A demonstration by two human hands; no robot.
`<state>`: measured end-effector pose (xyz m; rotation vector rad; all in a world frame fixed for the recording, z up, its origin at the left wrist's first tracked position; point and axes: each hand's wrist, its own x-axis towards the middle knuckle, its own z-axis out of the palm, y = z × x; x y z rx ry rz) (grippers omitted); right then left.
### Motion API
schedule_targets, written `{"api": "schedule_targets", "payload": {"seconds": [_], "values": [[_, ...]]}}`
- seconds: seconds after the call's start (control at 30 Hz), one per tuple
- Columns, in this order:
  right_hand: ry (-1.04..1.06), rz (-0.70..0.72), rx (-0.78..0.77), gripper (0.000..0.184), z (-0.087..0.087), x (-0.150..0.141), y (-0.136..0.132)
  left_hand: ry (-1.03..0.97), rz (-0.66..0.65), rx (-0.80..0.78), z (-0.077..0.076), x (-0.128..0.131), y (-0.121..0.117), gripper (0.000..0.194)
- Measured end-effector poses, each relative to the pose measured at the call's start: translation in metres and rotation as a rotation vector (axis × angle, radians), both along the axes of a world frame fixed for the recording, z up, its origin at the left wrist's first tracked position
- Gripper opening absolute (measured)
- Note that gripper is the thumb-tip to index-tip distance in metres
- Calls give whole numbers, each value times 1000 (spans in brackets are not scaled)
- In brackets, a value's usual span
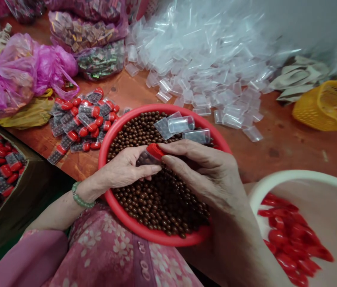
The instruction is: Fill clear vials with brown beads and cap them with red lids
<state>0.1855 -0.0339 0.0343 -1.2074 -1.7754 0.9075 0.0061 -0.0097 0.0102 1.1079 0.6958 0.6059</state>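
Over a red basin (153,237) of round brown balls (138,199), my left hand (126,167) grips a clear plastic tube (147,158) with dark balls inside. My right hand (204,167) pinches a red cap (155,151) at the tube's end. How far the cap sits on the tube is hidden by my fingers. Just beyond my hands, a few clear tubes (181,124) lie on top of the balls.
A heap of clear tubes (198,71) covers the back of the table (302,147). Filled, red-capped tubes (81,119) lie at left, more in a cardboard box (34,175). At right stand a white bucket (306,175) of red caps (294,239) and a yellow basket (312,107). Pink bags (16,75) sit back left.
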Motion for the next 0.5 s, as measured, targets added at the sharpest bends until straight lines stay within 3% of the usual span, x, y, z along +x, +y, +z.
{"api": "schedule_targets", "payload": {"seconds": [0.27,0.5], "values": [[-88,84,-2,19,12,4,3,47,21,78,3,1,-1,29],[-198,233,107,28,19,9,7,1,-19,151,0,1,-2,15]]}}
